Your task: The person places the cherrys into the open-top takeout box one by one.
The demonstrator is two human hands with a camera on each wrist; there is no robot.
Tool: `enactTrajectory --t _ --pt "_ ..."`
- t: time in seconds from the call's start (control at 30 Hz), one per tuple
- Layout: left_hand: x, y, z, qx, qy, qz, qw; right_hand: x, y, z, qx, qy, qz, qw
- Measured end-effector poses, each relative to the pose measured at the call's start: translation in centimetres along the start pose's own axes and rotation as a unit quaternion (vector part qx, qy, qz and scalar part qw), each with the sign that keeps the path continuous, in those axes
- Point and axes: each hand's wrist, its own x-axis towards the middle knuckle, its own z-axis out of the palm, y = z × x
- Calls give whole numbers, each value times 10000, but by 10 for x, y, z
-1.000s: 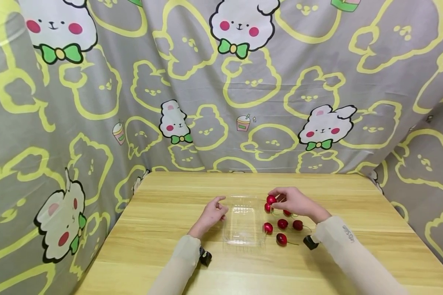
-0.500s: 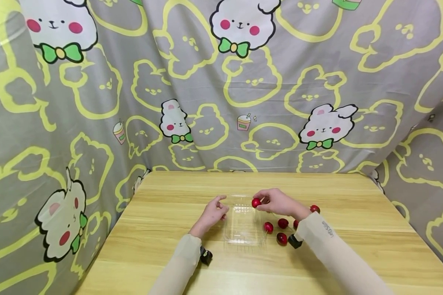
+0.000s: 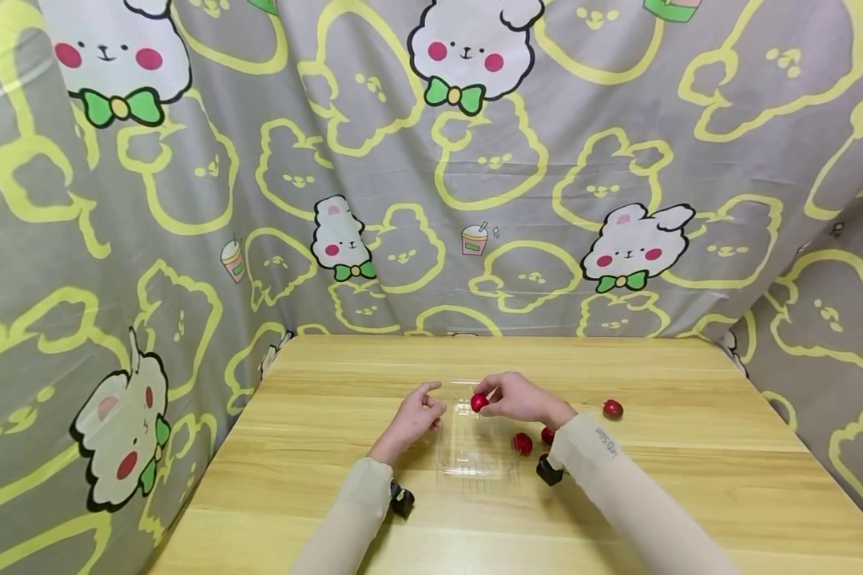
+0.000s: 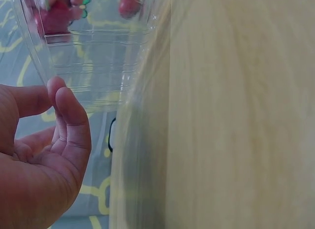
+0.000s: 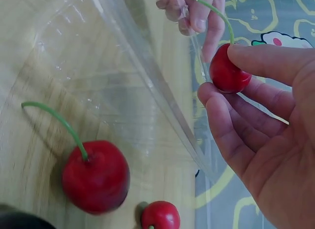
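Note:
A clear plastic box [image 3: 467,451] stands on the table between the hands. At its left rim is my left hand [image 3: 411,421]; in the left wrist view, thumb and fingertip pinch the edge of the box wall [image 4: 93,66]. My right hand [image 3: 521,399] holds a red cherry [image 3: 479,402] between thumb and fingers, over the far part of the box in the head view. The right wrist view shows this cherry [image 5: 227,71] with its green stem pointing up.
Right of the box lie more cherries: one close to its wall [image 3: 522,443], another partly hidden by the right sleeve [image 3: 548,434]. A lone cherry [image 3: 613,409] lies farther right on the wooden table [image 3: 690,479]. A patterned curtain [image 3: 403,160] hangs behind.
My right hand has taken a cherry from the group on the right and moved left over the box with it. A cherry at the far right has come into view. My left hand stays put.

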Motion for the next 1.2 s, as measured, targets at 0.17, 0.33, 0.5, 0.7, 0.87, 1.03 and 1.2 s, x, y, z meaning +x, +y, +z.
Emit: enactTrajectory --t 0.17,0.33,0.5,0.7,0.87,1.03,1.2 --pt "1 -1 0 7 7 -1 10000 7 3 5 -72 51 -68 9999" --pt "2 -1 -1 -11 -13 22 10000 14 7 10 -101 40 -195 9997" --pt "4 -1 -2 4 -63 93 9999 18 10 15 -155 -2 -255 9996" --pt "2 -1 -1 68 -24 83 9999 22 12 21 -504 15 -274 9984" --pt "3 -2 0 -43 -18 66 10000 25 16 25 -771 84 -409 9961" --pt "1 2 0 -66 -34 78 9999 31 17 29 -1067 139 -256 9939" --pt "-4 13 -2 -171 -114 151 9997 35 20 32 -1163 156 -93 9930"
